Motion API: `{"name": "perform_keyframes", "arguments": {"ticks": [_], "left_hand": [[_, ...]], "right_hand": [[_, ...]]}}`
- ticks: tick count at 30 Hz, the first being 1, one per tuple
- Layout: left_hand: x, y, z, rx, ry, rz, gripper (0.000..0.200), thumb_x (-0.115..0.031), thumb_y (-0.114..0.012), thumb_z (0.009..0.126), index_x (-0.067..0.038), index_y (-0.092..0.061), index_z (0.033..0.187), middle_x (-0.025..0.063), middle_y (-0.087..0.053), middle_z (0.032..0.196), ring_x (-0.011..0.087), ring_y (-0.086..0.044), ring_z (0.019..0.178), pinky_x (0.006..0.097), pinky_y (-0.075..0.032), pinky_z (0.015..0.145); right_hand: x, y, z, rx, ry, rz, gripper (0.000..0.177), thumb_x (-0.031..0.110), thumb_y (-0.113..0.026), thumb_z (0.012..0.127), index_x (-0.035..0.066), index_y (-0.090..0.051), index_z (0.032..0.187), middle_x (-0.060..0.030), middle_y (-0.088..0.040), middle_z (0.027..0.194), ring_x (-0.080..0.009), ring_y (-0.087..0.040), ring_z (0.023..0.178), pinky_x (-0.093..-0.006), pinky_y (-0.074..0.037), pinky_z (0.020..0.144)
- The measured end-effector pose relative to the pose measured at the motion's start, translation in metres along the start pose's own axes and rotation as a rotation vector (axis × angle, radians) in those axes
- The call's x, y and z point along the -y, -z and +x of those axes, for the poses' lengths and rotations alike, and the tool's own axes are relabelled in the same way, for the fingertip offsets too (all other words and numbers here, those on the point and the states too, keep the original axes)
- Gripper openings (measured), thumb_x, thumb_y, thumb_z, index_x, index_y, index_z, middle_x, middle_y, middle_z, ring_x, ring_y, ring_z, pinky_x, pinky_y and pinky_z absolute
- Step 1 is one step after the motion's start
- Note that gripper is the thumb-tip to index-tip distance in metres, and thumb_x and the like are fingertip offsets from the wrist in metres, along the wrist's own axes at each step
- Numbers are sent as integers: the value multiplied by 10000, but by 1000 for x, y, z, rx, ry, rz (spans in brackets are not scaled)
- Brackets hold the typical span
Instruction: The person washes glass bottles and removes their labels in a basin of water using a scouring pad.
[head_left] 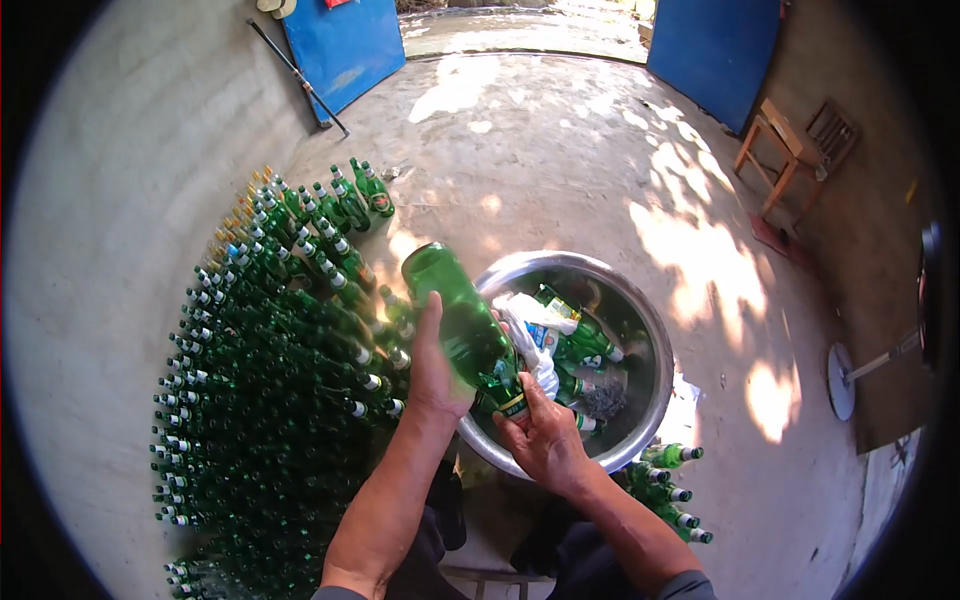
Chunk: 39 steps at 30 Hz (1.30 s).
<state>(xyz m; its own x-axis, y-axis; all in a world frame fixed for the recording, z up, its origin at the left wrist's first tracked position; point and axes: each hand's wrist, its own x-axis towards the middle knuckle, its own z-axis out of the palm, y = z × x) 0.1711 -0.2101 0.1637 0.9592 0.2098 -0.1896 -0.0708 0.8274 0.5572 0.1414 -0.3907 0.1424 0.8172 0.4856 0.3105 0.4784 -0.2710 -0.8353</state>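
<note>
A green glass bottle (450, 300) is tilted over the left edge of a metal basin (660, 350), its base up and away from me and its neck toward me. My left hand (437, 365) is wrapped along the body of the bottle. My right hand (548, 430) closes on it lower down, near the gold-and-green neck label. Inside the basin lie several green bottles (592, 343), a white cloth or plastic bag (520, 312) and a dark grey scouring pad (604, 399).
Many upright green bottles (270, 400) crowd the floor on the left. Several more bottles (672, 490) lie at the basin's lower right. A wooden chair (785, 145) and a stand with a round white base (841, 382) are on the right. Blue doors (350, 55) stand open ahead.
</note>
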Motion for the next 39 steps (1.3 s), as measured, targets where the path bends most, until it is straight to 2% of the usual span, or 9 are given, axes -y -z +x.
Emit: {"name": "perform_keyframes", "arguments": {"ticks": [1, 3, 6, 10, 11, 15, 26, 34, 39], "left_hand": [[-2, -3, 0, -38, -22, -20, 631, -623, -520, 998, -45, -635, 1223, 194, -711, 1029, 356, -707, 961, 502, -590, 862], [-7, 5, 2, -13, -64, -60, 608, -600, -570, 984, -68, -611, 1276, 190, -693, 1070, 366, -683, 1030, 515, -569, 913], [-17, -2, -4, -95, -78, -121, 609, -596, -587, 975, -65, -613, 1270, 195, -686, 1073, 379, -680, 1026, 522, -567, 919], [-22, 6, -2, -74, -112, -136, 638, -623, -599, 951, -57, -623, 1245, 199, -685, 1082, 405, -673, 1034, 549, -563, 919], [-23, -1, -4, -87, -139, -117, 606, -608, -554, 978, -39, -641, 1170, 156, -698, 979, 330, -682, 975, 489, -554, 936], [-26, 2, -3, -96, -129, -111, 701, -664, -537, 961, -28, -574, 1252, 198, -647, 1049, 368, -667, 969, 518, -589, 830], [-33, 6, -6, 114, -145, -140, 799, -757, -405, 956, -28, -652, 1171, 178, -687, 1032, 353, -678, 968, 548, -551, 859], [-33, 1, -10, 138, -185, -207, 880, -833, -413, 905, -46, -655, 1213, 189, -675, 1096, 375, -631, 1124, 579, -490, 995], [-25, -5, -14, 267, -79, -310, 939, -837, -496, 855, -41, -596, 1343, 269, -578, 1339, 458, -495, 1318, 641, -313, 1158]], "right_hand": [[-4, 4, 3, 0, -1, 0, 607, 63, -760, 888, -92, -479, 1402, -216, -709, 953, -232, -741, 736, -349, -583, 687], [-12, 13, 11, 13, 82, -136, 674, 47, -761, 836, -46, -466, 1435, -262, -681, 1064, -413, -719, 822, -441, -592, 743], [-3, 25, 19, 97, -10, -58, 663, 65, -782, 824, -18, -504, 1421, -247, -686, 1113, -406, -724, 891, -446, -602, 770], [-10, 25, 18, 68, 26, 149, 596, 102, -801, 850, -10, -580, 1393, -214, -706, 1157, -211, -724, 949, -337, -566, 838], [-7, 28, 16, 84, -115, 282, 524, 155, -798, 895, -9, -622, 1361, -127, -721, 1103, -103, -660, 939, -281, -528, 843], [4, 54, 23, 375, -476, 639, 466, 259, -755, 963, 12, -654, 1345, 26, -653, 919, -33, -544, 757, -225, -479, 667], [11, 50, 19, 369, -379, 775, 474, 204, -742, 967, 18, -627, 1388, 19, -692, 940, -49, -597, 785, -206, -498, 667], [-9, 42, 20, 193, -566, 999, 436, 180, -723, 977, 1, -636, 1366, -50, -695, 914, -25, -447, 633, -172, -332, 523], [-23, 43, 27, -119, -627, 1041, 267, 280, -689, 1006, 58, -625, 872, -50, -633, 790, -35, -402, 511, -197, -287, 457]]}}
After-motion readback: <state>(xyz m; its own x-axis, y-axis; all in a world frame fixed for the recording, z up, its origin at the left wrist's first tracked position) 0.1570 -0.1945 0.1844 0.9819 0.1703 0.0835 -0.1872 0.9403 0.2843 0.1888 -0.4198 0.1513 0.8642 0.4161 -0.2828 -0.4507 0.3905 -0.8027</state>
